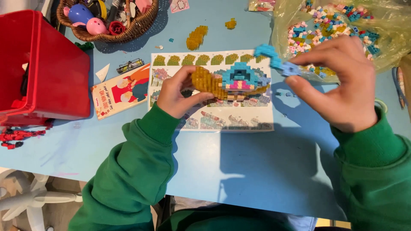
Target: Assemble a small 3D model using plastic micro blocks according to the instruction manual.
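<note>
Overhead, a brick-built model (231, 81), amber and teal, lies with its long axis running nine to three o'clock above an instruction sheet (239, 117). The left hand (177, 92) clasps its amber end; the right hand (338, 83) pinches a small blue brick piece (274, 57). At one o'clock sits a clear bag of bricks (342, 25); at nine, a red box (47, 68).

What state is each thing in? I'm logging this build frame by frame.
left hand: gripping the brick model's amber end.
brick model: part-built, held above the instruction sheet.
right hand: pinching a blue brick piece.
blue brick piece: held apart from the model.
instruction sheet: flat on the table.
plastic bag: open, loose bricks inside.
wicker basket: upright, full of toys.
</note>
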